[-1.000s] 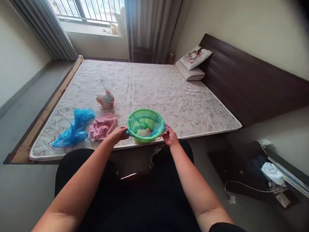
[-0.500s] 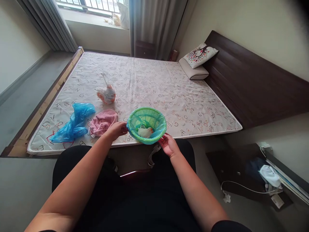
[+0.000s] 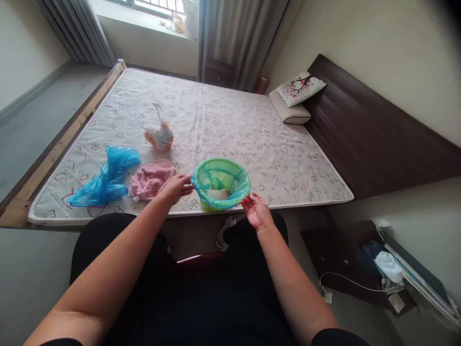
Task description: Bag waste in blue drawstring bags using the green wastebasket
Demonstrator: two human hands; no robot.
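Note:
A green mesh plastic basket (image 3: 236,173) stands at the near edge of the mattress, lined with a thin blue plastic bag (image 3: 236,198) folded over its rim. My left hand (image 3: 177,188) has its fingertips closed on the bag's edge at the basket's left side. At the near right rim my right hand (image 3: 257,211) pinches the bag's edge, palm turned up. Inside lies a whitish bundle (image 3: 217,193) with a bit of orange, its kind unclear. Left of the basket are a crumpled pink towel (image 3: 153,179) and a loose blue plastic bag (image 3: 108,178).
A knotted clear bag (image 3: 160,137) with orange contents sits farther back on the patterned mattress (image 3: 223,120). Cushions (image 3: 300,89) rest by the dark headboard (image 3: 370,120). At right, a dark nightstand (image 3: 324,245) has a cable and cloths about it.
The basket shows a little more of its near side below the rim, tilted slightly differently. My hands have shifted slightly along with the bag's edge. The camera view has turned a little.

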